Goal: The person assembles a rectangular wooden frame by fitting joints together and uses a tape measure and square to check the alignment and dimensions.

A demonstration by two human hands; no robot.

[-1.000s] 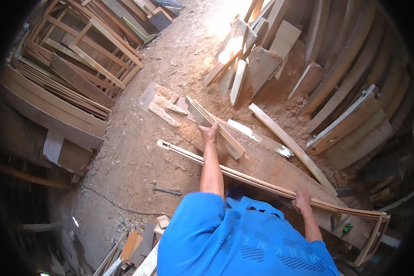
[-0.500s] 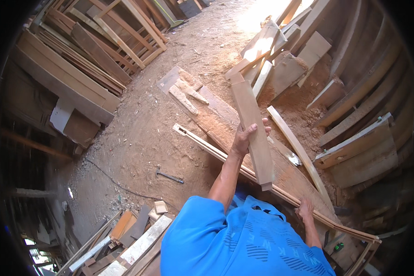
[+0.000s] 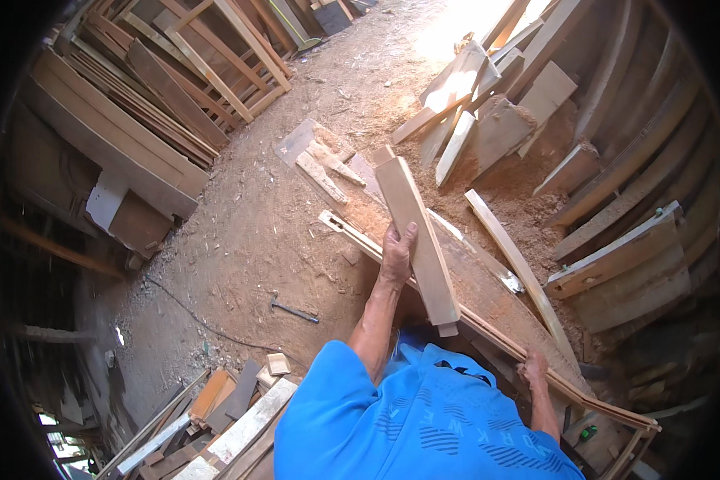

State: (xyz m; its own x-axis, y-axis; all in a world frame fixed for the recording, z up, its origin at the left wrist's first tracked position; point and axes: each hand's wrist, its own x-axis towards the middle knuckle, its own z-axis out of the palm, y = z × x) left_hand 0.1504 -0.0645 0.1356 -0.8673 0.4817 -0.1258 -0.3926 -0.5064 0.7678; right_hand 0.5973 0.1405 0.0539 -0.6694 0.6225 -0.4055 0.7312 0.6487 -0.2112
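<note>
While a tenoned board was clasped mid-frame by the left hand, a mortised rail was gripped (at lower right) by the right hand.

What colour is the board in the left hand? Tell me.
Light brown: the board in the left hand shows best in the head view.

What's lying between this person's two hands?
In the head view, between the left hand and the right hand lie the lower part of the held board and a stretch of the long rail.
</note>
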